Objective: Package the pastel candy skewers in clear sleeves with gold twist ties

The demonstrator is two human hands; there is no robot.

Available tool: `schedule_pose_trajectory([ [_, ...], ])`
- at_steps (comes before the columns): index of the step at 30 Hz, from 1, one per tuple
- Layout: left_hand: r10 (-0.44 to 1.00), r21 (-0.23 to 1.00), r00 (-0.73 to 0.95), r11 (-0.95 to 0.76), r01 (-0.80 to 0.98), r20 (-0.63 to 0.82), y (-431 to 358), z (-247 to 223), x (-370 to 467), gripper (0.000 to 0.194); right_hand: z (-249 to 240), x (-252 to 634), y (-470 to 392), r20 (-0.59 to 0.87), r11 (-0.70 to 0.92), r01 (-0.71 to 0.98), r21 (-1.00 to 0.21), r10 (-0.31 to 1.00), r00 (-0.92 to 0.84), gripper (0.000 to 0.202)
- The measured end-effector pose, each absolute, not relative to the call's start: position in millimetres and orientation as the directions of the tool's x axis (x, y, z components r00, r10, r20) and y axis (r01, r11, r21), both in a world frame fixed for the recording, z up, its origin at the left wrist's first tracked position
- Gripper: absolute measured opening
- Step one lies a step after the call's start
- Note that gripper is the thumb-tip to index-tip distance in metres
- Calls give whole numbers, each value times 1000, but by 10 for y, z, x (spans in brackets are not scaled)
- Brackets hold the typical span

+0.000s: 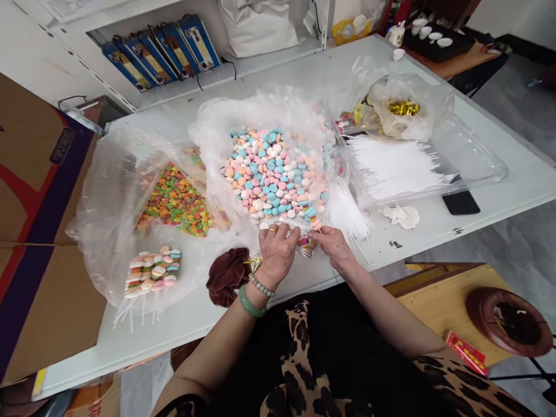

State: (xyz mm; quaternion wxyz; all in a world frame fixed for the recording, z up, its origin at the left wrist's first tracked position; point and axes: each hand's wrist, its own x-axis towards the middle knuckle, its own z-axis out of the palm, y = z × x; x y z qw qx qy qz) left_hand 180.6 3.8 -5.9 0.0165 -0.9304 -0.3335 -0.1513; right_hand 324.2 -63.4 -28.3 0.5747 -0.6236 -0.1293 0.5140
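Note:
My right hand pinches the lower end of a candy skewer, whose colored pieces lean up toward the candy pile. Close on its left, my left hand has its fingers bent over clear plastic wrapping; what they hold, if anything, is hidden. A small patterned wrapper lies between the hands. Behind them an open plastic bag holds pink, blue, white and orange round candies. To the left, another bag holds small colorful rings. Several finished-looking skewers lie stacked at the front left.
White sticks fill a clear tray at right, beside a bag of gold ties. A black phone-like slab, crumpled tissue and brown cloth lie on the table. A cardboard box stands left.

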Motion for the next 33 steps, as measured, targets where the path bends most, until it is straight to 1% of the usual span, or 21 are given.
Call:
schedule_pose_trajectory([
  [3, 591, 148, 727, -801, 580, 350, 6, -42, 1703, 28, -168, 3201, -646, -546, -356, -472, -807, 753, 367, 23],
  [5, 635, 255, 668, -771, 584, 389, -9, -30, 1637, 29, -105, 3179, -651, -557, -362, -485, -796, 752, 352, 21],
  [6, 683, 342, 609, -730, 593, 404, -15, -23, 1607, 32, -83, 3170, -651, -558, -357, -494, -793, 751, 353, 20],
  [7, 746, 452, 529, -666, 593, 405, -20, -17, 1579, 37, -68, 3164, -650, -556, -349, -501, -792, 751, 356, 20],
  [8, 819, 584, 436, -572, 576, 373, -22, -12, 1555, 44, -60, 3158, -646, -552, -341, -502, -795, 749, 366, 20],
  [9, 892, 723, 349, -442, 531, 288, -22, -10, 1535, 48, -58, 3151, -641, -546, -334, -496, -802, 748, 379, 20],
  [10, 946, 845, 291, -269, 462, 142, -20, -11, 1521, 50, -60, 3142, -636, -537, -332, -480, -812, 746, 393, 20],
  [11, 960, 925, 276, -63, 376, -47, -13, -16, 1511, 49, -65, 3130, -632, -528, -335, -458, -824, 748, 403, 20],
  [12, 919, 945, 309, 156, 289, -246, -4, -22, 1506, 47, -70, 3113, -629, -520, -344, -430, -834, 751, 408, 19],
  [13, 826, 907, 378, 361, 215, -418, 9, -31, 1504, 45, -74, 3093, -628, -512, -354, -405, -843, 758, 405, 18],
  [14, 707, 833, 460, 531, 156, -537, 22, -40, 1503, 43, -76, 3071, -629, -507, -364, -385, -848, 769, 389, 18],
  [15, 596, 748, 535, 656, 105, -598, 36, -50, 1501, 42, -74, 3049, -632, -503, -373, -371, -850, 783, 365, 18],
  [16, 512, 670, 594, 740, 60, -620, 47, -60, 1499, 42, -68, 3030, -636, -501, -380, -365, -850, 798, 336, 17],
  [17, 458, 607, 636, 794, 21, -621, 55, -70, 1496, 41, -60, 3016, -640, -498, -383, -364, -849, 812, 306, 17],
  [19, 417, 535, 672, 844, -36, -612, 60, -88, 1490, 40, -38, 3007, -646, -492, -387, -367, -846, 832, 256, 16],
  [21, 446, 534, 661, 841, -80, -603, 54, -105, 1492, 37, -23, 3025, -646, -483, -380, -373, -847, 843, 236, 16],
  [23, 531, 596, 606, 795, -114, -592, 46, -122, 1509, 32, -30, 3058, -644, -476, -366, -378, -850, 842, 254, 18],
  [25, 655, 686, 497, 711, -151, -569, 42, -138, 1541, 30, -63, 3083, -647, -476, -349, -405, -845, 835, 274, 22],
  [27, 749, 741, 380, 640, -203, -543, 41, -149, 1586, 29, -109, 3075, -658, -483, -336, -453, -826, 836, 262, 29],
  [30, 813, 749, 274, 580, -320, -513, 30, -149, 1674, 27, -159, 2986, -667, -474, -303, -514, -803, 847, 240, 41],
  [33, 824, 712, 279, 566, -416, -492, -8, -131, 1773, 28, -152, 2872, -645, -413, -206, -545, -813, 864, 289, 43],
])
